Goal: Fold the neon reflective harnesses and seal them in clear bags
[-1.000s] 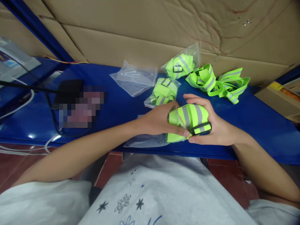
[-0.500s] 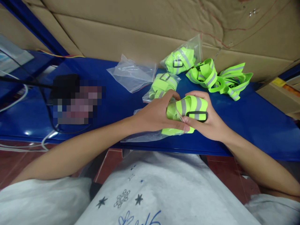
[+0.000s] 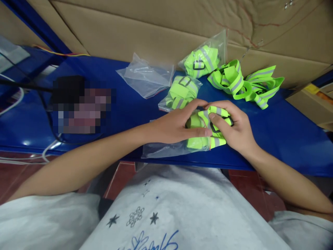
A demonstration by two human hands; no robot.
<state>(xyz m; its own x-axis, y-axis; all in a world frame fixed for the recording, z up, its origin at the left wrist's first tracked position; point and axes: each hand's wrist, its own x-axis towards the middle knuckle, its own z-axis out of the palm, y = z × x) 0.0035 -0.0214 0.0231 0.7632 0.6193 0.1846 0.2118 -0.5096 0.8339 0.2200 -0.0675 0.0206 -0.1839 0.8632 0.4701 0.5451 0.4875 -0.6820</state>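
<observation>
A bundled neon-yellow reflective strap (image 3: 218, 142) with grey stripes and a black buckle lies between my hands, partly inside a clear plastic bag (image 3: 166, 149). My left hand (image 3: 179, 126) is closed around the bag's mouth and the strap's left part, thumb on the near side. My right hand (image 3: 235, 126) grips the strap's right end, its thumb pressed on the webbing beside the buckle. The fingers behind the bundle are hidden. Just beyond my left hand lies a bagged strap (image 3: 182, 90).
Farther back another bagged strap (image 3: 201, 62) leans by the cardboard (image 3: 135, 34). Loose reflective straps (image 3: 234, 81) lie to its right, flat clear bags (image 3: 147, 76) to its left. A black object (image 3: 67, 92) with cables and a blurred patch occupy the left of the blue table (image 3: 293, 139).
My right thumb has moved up onto the webbing, and the buckle has tilted and gone deeper between my hands. More of the strap now sits within the bag's mouth.
</observation>
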